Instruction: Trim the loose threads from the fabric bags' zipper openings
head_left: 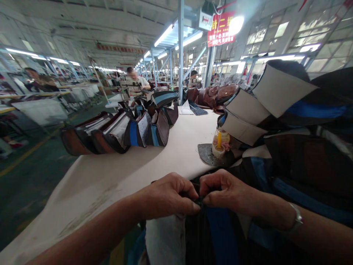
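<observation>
At the near table edge, a dark bag piece with a bright blue stripe (pixel 222 232) hangs down, a whitish panel (pixel 165 239) beside the stripe. My left hand (pixel 168 195) pinches the dark upper edge of this piece between thumb and fingers. Close against it, my right hand (pixel 224 191) pinches the same edge, its thumb nearly meeting the left one. What lies right between the fingertips is too dark to make out. Past my right hand stands a small pot with a yellow stick (pixel 219 141), set on a dark flat pad (pixel 205 152).
Several similar bag pieces (pixel 134 134) stand in a row at the table's left edge. A tall heap of bag parts with beige panels (pixel 284 88) rises on the right. Brown pieces (pixel 212 94) lie at the back. Farther off, a person (pixel 143 81) sits among work tables.
</observation>
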Action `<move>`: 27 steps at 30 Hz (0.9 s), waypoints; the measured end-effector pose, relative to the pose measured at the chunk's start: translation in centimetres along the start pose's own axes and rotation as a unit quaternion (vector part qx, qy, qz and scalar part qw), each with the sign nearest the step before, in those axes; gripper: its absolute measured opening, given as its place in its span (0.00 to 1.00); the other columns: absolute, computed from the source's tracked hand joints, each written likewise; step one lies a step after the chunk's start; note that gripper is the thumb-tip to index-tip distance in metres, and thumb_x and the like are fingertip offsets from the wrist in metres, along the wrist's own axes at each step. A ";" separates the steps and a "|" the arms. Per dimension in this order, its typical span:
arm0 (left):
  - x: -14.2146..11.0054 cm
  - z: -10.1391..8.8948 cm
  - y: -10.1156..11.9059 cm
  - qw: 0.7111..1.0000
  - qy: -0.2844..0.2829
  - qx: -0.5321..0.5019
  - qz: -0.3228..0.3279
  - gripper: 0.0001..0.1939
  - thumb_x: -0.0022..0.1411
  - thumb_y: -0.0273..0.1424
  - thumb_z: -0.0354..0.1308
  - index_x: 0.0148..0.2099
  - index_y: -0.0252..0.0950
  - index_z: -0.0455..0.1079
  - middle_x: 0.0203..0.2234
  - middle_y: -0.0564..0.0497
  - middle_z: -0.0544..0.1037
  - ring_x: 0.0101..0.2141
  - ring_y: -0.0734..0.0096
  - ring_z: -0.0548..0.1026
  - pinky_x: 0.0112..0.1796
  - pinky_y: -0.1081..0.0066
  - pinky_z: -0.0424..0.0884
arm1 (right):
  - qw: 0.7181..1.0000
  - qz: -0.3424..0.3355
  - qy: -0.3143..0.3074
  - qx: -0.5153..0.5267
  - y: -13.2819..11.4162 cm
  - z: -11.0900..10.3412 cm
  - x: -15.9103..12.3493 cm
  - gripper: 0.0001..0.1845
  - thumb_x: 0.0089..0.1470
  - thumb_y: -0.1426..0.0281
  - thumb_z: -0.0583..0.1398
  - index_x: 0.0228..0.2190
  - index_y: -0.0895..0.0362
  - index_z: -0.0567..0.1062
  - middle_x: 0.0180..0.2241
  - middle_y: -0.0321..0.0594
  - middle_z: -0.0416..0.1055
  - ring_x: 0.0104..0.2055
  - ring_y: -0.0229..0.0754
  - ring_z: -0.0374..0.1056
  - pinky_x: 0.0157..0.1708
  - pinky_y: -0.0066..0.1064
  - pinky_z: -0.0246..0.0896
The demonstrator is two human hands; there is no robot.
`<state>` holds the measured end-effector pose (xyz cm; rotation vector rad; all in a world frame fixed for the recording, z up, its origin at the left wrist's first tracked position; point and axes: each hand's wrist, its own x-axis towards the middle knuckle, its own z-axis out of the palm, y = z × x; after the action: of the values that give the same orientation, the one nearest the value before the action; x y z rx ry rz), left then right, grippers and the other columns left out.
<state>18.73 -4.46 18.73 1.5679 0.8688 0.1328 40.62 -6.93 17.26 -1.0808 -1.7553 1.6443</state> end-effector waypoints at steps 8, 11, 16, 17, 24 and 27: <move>-0.3 -0.1 0.0 0.999 0.012 -0.039 0.002 0.13 0.51 0.35 0.65 0.36 0.30 0.76 0.22 0.55 0.69 0.24 0.78 0.62 0.27 0.74 0.57 | 0.997 -0.049 -0.036 0.051 0.8 0.1 0.1 0.14 0.53 0.63 0.66 0.30 0.62 0.75 0.24 0.31 0.60 0.27 0.33 0.51 0.26 0.27 0.45; -0.3 -0.1 0.0 0.999 0.023 -0.024 0.009 0.13 0.51 0.35 0.65 0.34 0.29 0.76 0.21 0.56 0.68 0.23 0.79 0.62 0.26 0.74 0.56 | 0.995 -0.063 -0.049 0.057 1.0 0.1 0.2 0.15 0.55 0.61 0.65 0.30 0.62 0.73 0.24 0.30 0.58 0.27 0.33 0.49 0.26 0.27 0.44; -0.1 0.1 0.1 0.999 0.040 -0.011 0.001 0.12 0.48 0.31 0.62 0.35 0.28 0.77 0.19 0.57 0.67 0.22 0.80 0.59 0.25 0.74 0.54 | 0.996 -0.064 -0.050 0.036 1.5 0.1 -0.1 0.13 0.56 0.63 0.64 0.32 0.62 0.73 0.24 0.30 0.57 0.27 0.33 0.48 0.26 0.27 0.43; -0.1 0.2 0.2 0.999 0.039 -0.005 0.003 0.12 0.49 0.30 0.61 0.35 0.28 0.77 0.19 0.58 0.67 0.22 0.80 0.59 0.25 0.74 0.53 | 0.996 -0.061 -0.049 0.031 1.4 0.0 -0.2 0.13 0.56 0.63 0.64 0.32 0.62 0.73 0.24 0.30 0.57 0.27 0.33 0.49 0.26 0.28 0.43; -0.4 -0.1 0.8 0.999 0.035 0.017 0.008 0.10 0.49 0.29 0.60 0.33 0.29 0.76 0.19 0.58 0.65 0.22 0.80 0.58 0.25 0.73 0.52 | 0.999 -0.035 -0.017 -0.015 0.4 0.5 0.0 0.13 0.52 0.61 0.63 0.30 0.60 0.73 0.24 0.31 0.60 0.28 0.35 0.52 0.27 0.28 0.45; -0.7 0.1 0.4 0.998 0.058 -0.007 0.008 0.10 0.47 0.30 0.63 0.33 0.30 0.77 0.19 0.58 0.67 0.22 0.80 0.59 0.25 0.74 0.54 | 1.000 -0.023 0.006 -0.012 0.7 1.2 -0.1 0.11 0.44 0.65 0.63 0.27 0.60 0.72 0.22 0.31 0.59 0.26 0.35 0.51 0.26 0.28 0.45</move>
<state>18.50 -4.92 19.34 1.5661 0.9437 0.2424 39.82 -7.72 16.39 -1.0507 -1.7828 1.5897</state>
